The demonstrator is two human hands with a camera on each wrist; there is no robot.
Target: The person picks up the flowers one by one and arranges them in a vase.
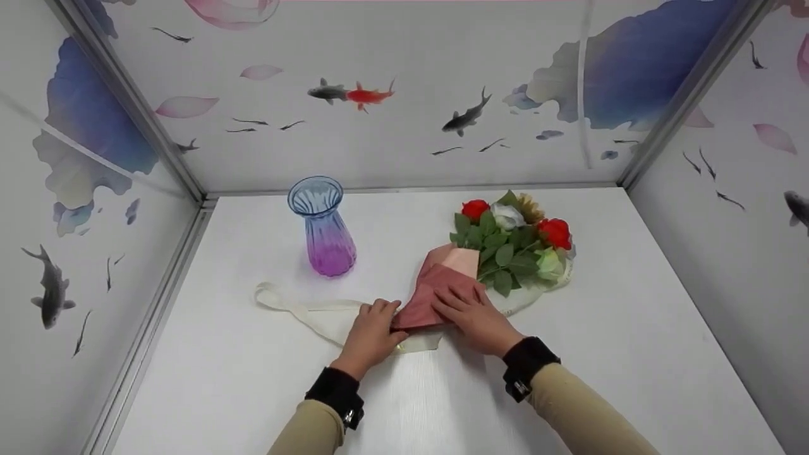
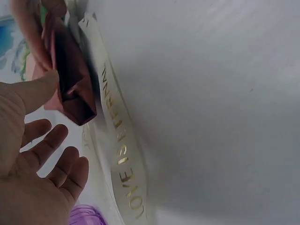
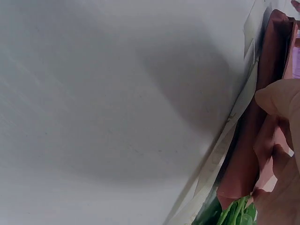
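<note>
A bouquet with red, white and pale green flowers [image 1: 505, 246] lies on its side, its stem end covered by dusky-pink wrapping paper [image 1: 430, 294]. Over the wrapping my right hand [image 1: 477, 319] holds it, fingers across the top and the thumb [image 3: 276, 96] on the near side. My left hand [image 1: 371, 338] is at the folded stem end. In the left wrist view its thumb [image 2: 42, 91] meets the paper's edge, while the other fingers are spread loosely. Beneath the bouquet runs a cream ribbon [image 2: 117, 136] with gold lettering, looping out leftward and showing again beside the flowers.
A ribbed glass vase [image 1: 330, 237], blue above and purple below, stands upright at the back left of the white table [image 1: 221, 366]. Printed panels with fish and petals, the back wall [image 1: 392, 145] among them, enclose the table at the back and both sides.
</note>
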